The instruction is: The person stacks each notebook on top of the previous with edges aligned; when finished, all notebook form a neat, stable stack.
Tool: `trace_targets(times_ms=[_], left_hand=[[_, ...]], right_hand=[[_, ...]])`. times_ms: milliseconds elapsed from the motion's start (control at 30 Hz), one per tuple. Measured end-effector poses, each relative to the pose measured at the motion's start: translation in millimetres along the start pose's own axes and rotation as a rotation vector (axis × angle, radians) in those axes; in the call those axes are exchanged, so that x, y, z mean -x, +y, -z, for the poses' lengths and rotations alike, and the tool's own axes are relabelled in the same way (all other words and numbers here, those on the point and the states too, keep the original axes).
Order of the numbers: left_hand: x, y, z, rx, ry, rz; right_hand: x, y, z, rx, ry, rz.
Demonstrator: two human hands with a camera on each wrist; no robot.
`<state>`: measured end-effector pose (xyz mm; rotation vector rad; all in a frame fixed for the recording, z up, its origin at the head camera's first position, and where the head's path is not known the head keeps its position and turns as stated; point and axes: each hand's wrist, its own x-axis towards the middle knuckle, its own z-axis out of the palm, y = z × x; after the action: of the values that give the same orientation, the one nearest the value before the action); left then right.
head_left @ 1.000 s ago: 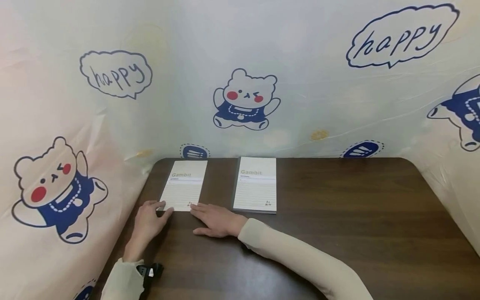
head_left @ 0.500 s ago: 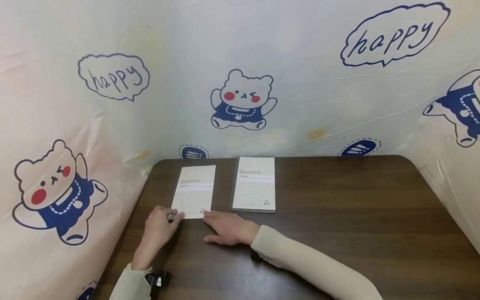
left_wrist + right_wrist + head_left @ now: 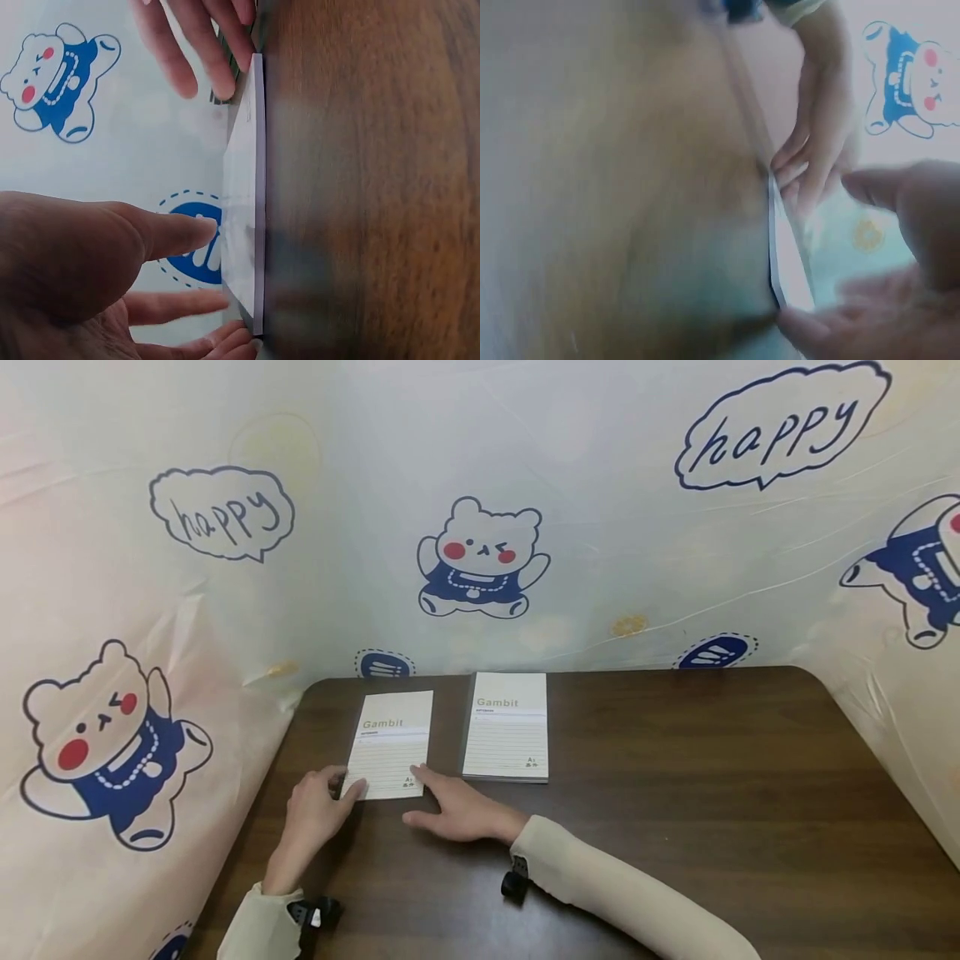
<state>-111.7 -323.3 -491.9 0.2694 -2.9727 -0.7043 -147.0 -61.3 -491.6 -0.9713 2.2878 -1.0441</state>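
A white notebook (image 3: 393,747) printed "Gambit" lies flat on the brown table, lengthwise away from me. My left hand (image 3: 313,810) is at its near left corner, fingers along the left edge and thumb over the cover. In the left wrist view the thumb (image 3: 184,231) stands out straight, a little off the cover, while the fingertips meet the side edge. My right hand (image 3: 468,806) lies to the right, its extended fingers at the notebook's lower right edge and the thumb spread apart. The right wrist view is blurred.
To the right, a second "Gambit" notebook (image 3: 506,727) lies near the far edge, apparently on top of another. The wooden table (image 3: 675,777) stretches off to the right. A curtain (image 3: 600,485) with cartoon bears hangs behind and on both sides.
The left notebook has slid nearer and a little to the right, both hands moving along with it. Over the last half second it has barely shifted, and the right fingers have moved slightly up its edge.
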Motion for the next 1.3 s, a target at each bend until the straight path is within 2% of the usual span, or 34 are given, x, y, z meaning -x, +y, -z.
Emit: trace_targets(times_ms=[233, 467, 533, 633, 833, 1100, 1300], left_hand=[[-7.4, -3.9, 0.3, 0.032, -0.043, 0.071], [-11.0, -3.5, 1.2, 0.064, -0.042, 0.097], [-12.0, -2.8, 1.3, 0.084, -0.041, 0.123], [-13.9, -2.4, 1.0, 0.125, -0.044, 0.172], [-19.0, -2.8, -0.6, 0.165, -0.061, 0.243], [-20.4, -2.6, 2.3, 0.208, -0.087, 0.295], [-20.0, -2.5, 4.5, 0.229, -0.12, 0.324]], right_hand=[[-1.5, -12.2, -4.5, -0.458, 0.173, -0.205], [-6.4, -17.4, -6.3, -0.929, 0.224, -0.304], [-7.0, -16.5, -6.6, -1.024, 0.238, -0.324], [-8.2, -14.6, -6.4, -1.106, 0.271, -0.353], [-12.1, -9.4, -7.6, -1.187, 0.334, -0.391], [-17.1, -10.7, -13.7, -1.103, 0.36, -0.382], [-19.9, -8.8, -20.7, -0.973, 0.404, -0.365]])
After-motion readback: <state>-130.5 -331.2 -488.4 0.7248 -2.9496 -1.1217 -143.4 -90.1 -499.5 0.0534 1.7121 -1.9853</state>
